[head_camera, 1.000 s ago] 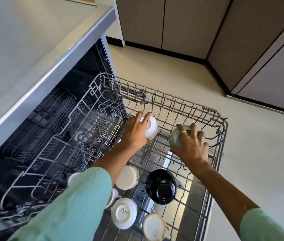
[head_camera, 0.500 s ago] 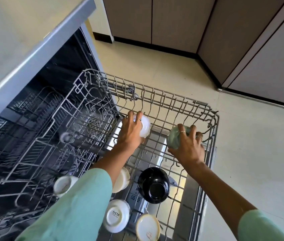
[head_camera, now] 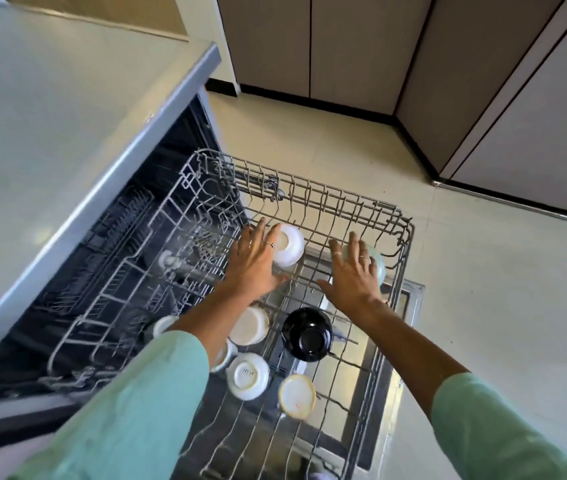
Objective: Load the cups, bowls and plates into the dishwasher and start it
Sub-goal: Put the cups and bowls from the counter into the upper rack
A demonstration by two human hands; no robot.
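Grey wire dishwasher rack (head_camera: 313,199) pulled out over open door. Left hand (head_camera: 252,259), fingers straight, rests on upturned white ceramic cup (head_camera: 289,245) at rack's far end. Right hand (head_camera: 353,271), fingers spread flat, lies over pale green cup (head_camera: 377,265) nr right rim. Black bowl (head_camera: 307,334) + more white cups sit closer in, upside down.

A pale countertop (head_camera: 32,109) with a grey front edge fills the upper left of the frame. Brown cabinet doors (head_camera: 310,43) run along the top (a black plinth (head_camera: 310,100) under them) and turn a corner into lighter doors (head_camera: 535,133) at the upper right. The cream floor (head_camera: 500,306) spreads across the right side, brightly and evenly lit.
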